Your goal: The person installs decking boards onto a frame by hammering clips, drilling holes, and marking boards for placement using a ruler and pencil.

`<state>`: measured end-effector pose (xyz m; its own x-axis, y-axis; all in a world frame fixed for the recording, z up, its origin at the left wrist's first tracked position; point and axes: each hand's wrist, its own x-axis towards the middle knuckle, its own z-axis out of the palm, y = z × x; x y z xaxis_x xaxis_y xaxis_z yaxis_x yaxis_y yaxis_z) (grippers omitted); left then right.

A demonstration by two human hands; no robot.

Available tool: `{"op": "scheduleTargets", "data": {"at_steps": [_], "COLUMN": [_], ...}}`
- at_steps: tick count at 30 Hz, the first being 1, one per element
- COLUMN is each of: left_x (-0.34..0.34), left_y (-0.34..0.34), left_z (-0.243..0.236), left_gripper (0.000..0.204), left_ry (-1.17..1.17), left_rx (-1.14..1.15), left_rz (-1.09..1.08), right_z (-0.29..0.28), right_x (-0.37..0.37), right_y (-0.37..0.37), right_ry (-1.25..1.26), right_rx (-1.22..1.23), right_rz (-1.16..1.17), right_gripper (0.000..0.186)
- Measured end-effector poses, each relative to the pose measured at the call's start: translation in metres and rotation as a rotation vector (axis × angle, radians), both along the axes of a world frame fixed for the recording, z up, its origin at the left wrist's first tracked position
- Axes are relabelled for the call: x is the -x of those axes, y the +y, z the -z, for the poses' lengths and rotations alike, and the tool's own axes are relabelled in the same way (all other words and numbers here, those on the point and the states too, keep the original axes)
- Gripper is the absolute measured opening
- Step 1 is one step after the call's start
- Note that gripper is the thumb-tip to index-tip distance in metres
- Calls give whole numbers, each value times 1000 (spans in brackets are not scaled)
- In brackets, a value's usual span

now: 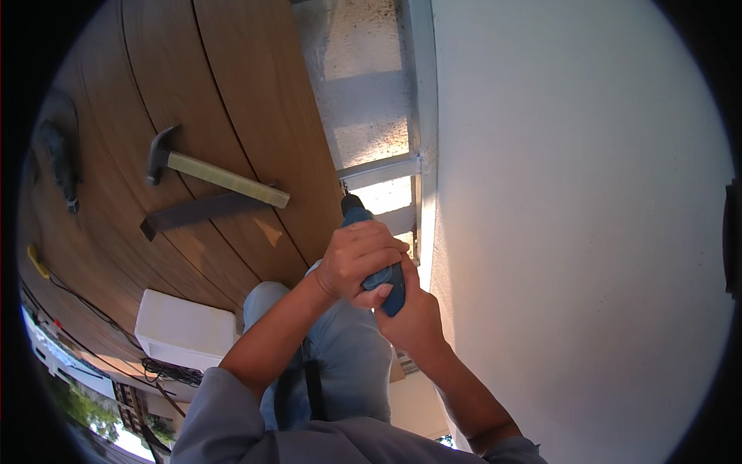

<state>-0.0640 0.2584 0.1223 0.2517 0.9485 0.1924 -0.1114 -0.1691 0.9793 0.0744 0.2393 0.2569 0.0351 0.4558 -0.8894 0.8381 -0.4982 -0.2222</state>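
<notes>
Both my hands are closed around a blue power drill [394, 296]. Its black chuck points away from me, down at the edge of the wood-look decking [267, 69]. My left hand [357, 259] wraps over the top of the drill body. Behind and to the right, my right hand [415, 313] grips the rear part, hiding the handle and trigger. The tip of the drill meets a small dark piece at the board's edge, beside a grey metal crossbar [380, 170]. I cannot make out whether that piece is a bit or a screw.
A claw hammer [224, 178] and a handsaw [202, 213] lie on the decking to the left. Farther left is another dark power tool [59, 166]. A white box [185, 325] stands near my knee by black cables [174, 372]. A white wall [580, 193] rises on the right.
</notes>
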Motion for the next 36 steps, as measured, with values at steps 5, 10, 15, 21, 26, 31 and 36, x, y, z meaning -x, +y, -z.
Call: {"op": "scheduleTargets", "data": {"at_steps": [5, 10, 15, 21, 26, 31, 36], "left_x": [-1, -6, -7, -7, -8, -6, -5], "left_y": [-4, -1, 4, 5, 1, 1, -8], "left_z": [2, 0, 0, 0, 5, -1, 12], "left_gripper": [40, 41, 43, 44, 44, 45, 46], "left_ry": [-6, 16, -6, 2, -8, 2, 5], "left_rx": [-55, -29, -17, -31, -39, -63, -63], "left_rz": [-25, -22, -20, -10, -14, -28, -30], "right_z": [0, 5, 2, 4, 7, 0, 11], "right_x": [-3, -14, -14, -16, -16, -13, -13], "right_y": [5, 13, 13, 12, 8, 10, -1], "right_ry": [45, 78, 59, 72, 77, 67, 40], "right_rx": [-15, -23, -11, -11, -23, -38, -67], "right_rz": [-39, -59, -103, -74, -63, -80, -124], "right_gripper": [87, 87, 89, 90, 91, 91, 90]}}
